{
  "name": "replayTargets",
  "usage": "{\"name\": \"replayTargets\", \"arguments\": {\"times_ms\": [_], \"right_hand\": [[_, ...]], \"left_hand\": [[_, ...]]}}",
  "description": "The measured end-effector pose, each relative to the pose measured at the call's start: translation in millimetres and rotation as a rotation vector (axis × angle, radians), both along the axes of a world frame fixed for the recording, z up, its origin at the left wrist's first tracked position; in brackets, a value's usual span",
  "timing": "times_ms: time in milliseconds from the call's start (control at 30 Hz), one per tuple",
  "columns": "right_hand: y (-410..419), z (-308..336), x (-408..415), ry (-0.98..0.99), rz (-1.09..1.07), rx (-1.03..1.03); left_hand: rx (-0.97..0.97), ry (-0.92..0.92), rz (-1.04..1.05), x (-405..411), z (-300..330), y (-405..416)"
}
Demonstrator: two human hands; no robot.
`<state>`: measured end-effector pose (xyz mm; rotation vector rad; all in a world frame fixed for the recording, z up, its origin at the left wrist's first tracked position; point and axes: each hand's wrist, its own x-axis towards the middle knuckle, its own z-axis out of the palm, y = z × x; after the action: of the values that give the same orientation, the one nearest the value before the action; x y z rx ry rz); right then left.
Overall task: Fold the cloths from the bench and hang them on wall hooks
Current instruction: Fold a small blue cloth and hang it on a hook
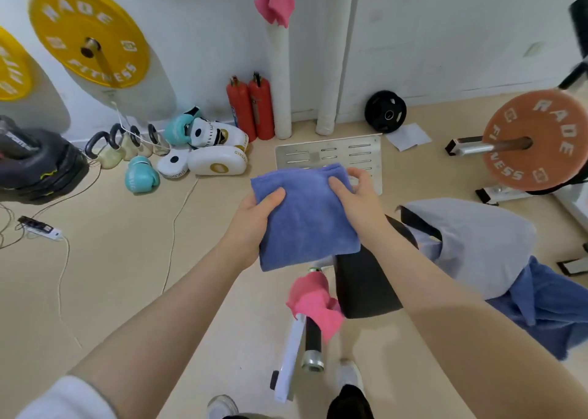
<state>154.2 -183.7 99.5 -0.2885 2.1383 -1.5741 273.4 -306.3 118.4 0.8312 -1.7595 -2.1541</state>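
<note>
Gym floor, fingers (270, 196) pinching blue cloth (305, 221)

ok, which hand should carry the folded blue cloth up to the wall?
Probably the right hand: it pinches the blue cloth at its top edge, while the left hand supports from the side.

You're holding a plain blue cloth (307, 215); a pink cloth (313, 304) sits near you on the black bench (366, 285) — grey cloth (477, 243) to its right, another pink one (275, 0) on the far white wall (445, 21). Far left is a yellow plate (89, 33) with white lettering — right, an orange plate (537, 138); red extinguishers (251, 108) and teal gloves (140, 173) stand on the beige floor (127, 259).
</note>
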Motion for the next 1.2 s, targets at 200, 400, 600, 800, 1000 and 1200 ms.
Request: {"name": "replayTargets", "arguments": {"times_ms": [200,400,600,800,1000,1200], "right_hand": [[-86.5,14.0,88.1,-0.216,0.151,-0.230],[-132.5,15.3,126.6,-0.101,0.306,-0.155],[-168.7,24.3,106.2,0.057,0.204,-0.072],[-228.9,9.5,45.5,0.104,0.204,0.042],[-314.9,6.3,-53.9,0.163,0.246,0.088],[-387.2,44.3,-156.4,0.167,0.415,0.056]], "left_hand": [[0.101,0.067,0.093,73.3,29.1,-91.8],[0.313,0.059,0.210,110.5,20.3,-160.2],[0.262,-0.192,0.163,98.2,-10.1,-215.5],[-0.220,-0.356,0.145,39.5,-19.1,-275.7],[-0.724,-0.066,-0.246,-71.5,6.5,-332.4],[-0.836,-0.038,-0.516,-175.2,32.5,-390.7]]}}
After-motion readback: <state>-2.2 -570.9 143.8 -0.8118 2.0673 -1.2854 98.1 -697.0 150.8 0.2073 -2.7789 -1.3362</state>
